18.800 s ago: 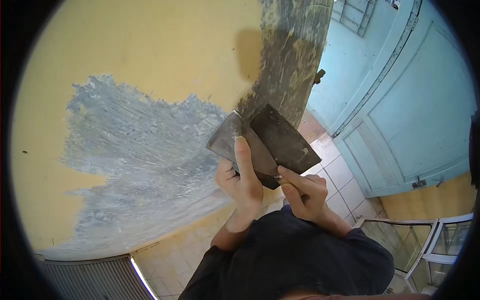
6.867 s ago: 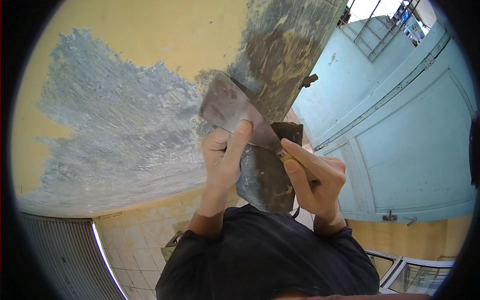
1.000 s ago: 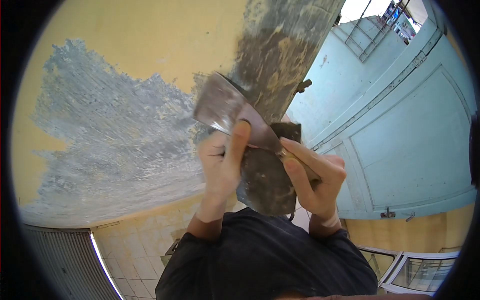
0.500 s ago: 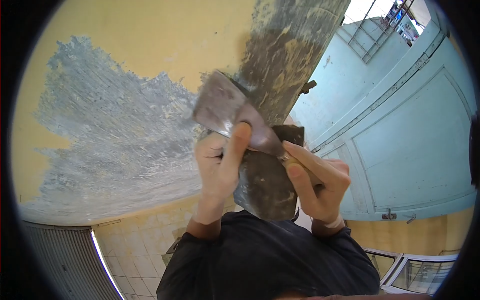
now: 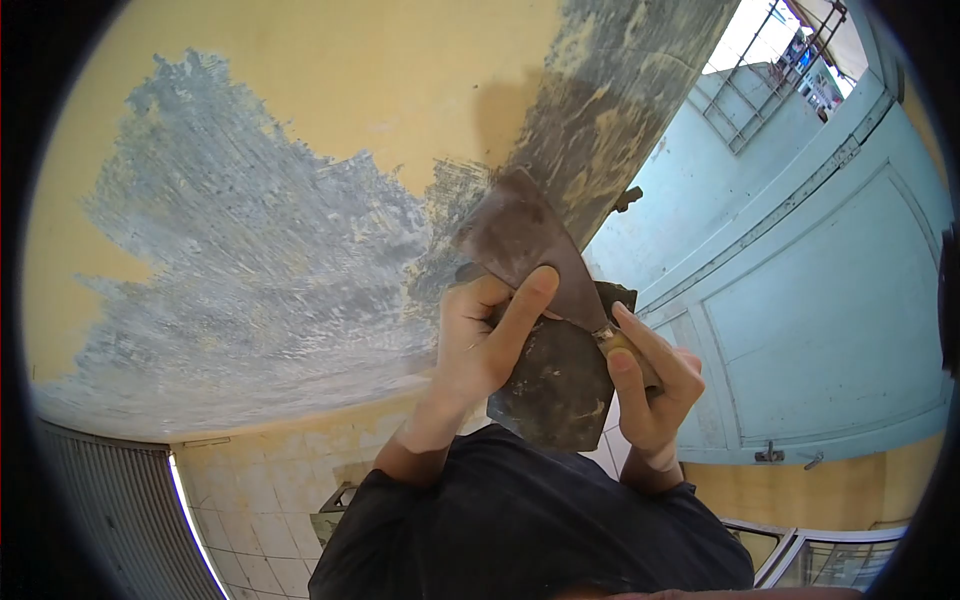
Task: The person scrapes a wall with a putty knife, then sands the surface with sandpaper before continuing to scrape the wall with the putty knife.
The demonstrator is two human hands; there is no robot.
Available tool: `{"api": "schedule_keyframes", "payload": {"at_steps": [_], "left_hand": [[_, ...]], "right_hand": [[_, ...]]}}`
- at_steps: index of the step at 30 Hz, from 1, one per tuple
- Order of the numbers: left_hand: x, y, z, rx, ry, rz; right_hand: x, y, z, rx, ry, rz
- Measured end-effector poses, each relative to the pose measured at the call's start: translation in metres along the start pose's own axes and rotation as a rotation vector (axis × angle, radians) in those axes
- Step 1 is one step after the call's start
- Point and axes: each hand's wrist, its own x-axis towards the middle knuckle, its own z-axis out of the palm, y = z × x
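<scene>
Scraper (image 5: 545,240) in R hand (image 5: 660,392) — glare gone (vs. prev.)

Indoor room, looks mid-renovation; home or shop unclear. Yellow wall (image 5: 400,70) with rough grey patches (image 5: 260,250), blue panelled door (image 5: 810,320), corrugated shutter (image 5: 125,510), tiles (image 5: 240,510).

The shirt (image 5: 540,530) in the lower middle of the frame is very dark, almost black, with soft folds. Its left sleeve (image 5: 372,512) and right sleeve (image 5: 700,528) seem to be short, though shadow hides their edges somewhat; the left hand (image 5: 485,345) and the right hand (image 5: 662,388) are both bare
</scene>
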Motion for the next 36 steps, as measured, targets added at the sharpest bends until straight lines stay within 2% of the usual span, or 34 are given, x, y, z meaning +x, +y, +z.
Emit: {"api": "schedule_keyframes", "payload": {"at_steps": [4,9,11,13,15,18,20,23,27,36], "left_hand": [[0.007,-0.002,0.003,0.043,0.011,-0.044],[0.018,0.001,-0.002,0.157,-0.018,0.058],[0.021,0.002,0.0,0.156,-0.003,0.116],[0.023,0.004,-0.001,0.157,0.013,0.172],[0.022,0.006,-0.004,0.209,-0.008,0.172],[0.022,0.003,-0.004,0.196,-0.004,0.172],[0.022,0.003,-0.003,0.204,-0.001,0.177],[0.025,0.009,0.001,0.22,0.0,0.194],[0.027,0.008,0.003,0.222,0.016,0.174],[0.029,0.015,0.014,0.121,0.017,0.183]], "right_hand": [[-0.014,0.012,0.011,0.021,0.076,-0.008],[-0.022,0.014,0.029,0.125,0.136,0.067],[-0.024,0.016,0.029,0.177,0.081,0.088],[-0.018,0.01,0.026,0.289,-0.076,0.127],[-0.017,0.012,0.028,0.308,-0.096,0.054],[-0.021,0.007,0.029,0.33,-0.057,0.146],[-0.02,0.013,0.029,0.258,-0.059,0.01],[-0.017,0.019,0.027,0.237,-0.062,-0.045],[-0.018,0.016,0.034,0.232,-0.02,-0.01],[-0.014,0.01,0.032,0.247,0.052,-0.086]]}}
